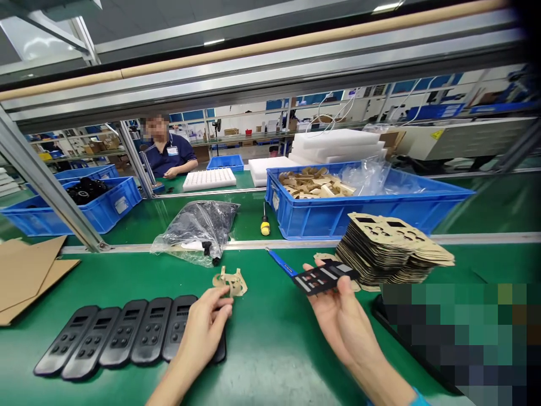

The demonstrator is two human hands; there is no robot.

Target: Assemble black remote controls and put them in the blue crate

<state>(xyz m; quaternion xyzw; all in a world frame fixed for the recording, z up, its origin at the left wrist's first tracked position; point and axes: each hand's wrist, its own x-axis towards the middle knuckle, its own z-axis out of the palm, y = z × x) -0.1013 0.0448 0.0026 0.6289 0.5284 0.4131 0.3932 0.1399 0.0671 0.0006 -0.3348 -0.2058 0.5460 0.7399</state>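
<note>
Right hand [338, 321], right of centre, pinched a black slotted panel [324, 278] between thumb and fingers. Left hand [206, 318], lower centre, was half-curled at a tan cut-out sheet [239, 285]; grip could not be told. Black four-button covers [121, 335] lay in a row, lower left.

Bright, fairly even indoor light; strip light [387, 7] overhead. Pale sheen on green tabletop [274, 366], glints on plastic bag [200, 225]. Wide-angle stretch at edges, top-right corner black, background soft, lower-right patch [465, 338] pixelated.
</note>
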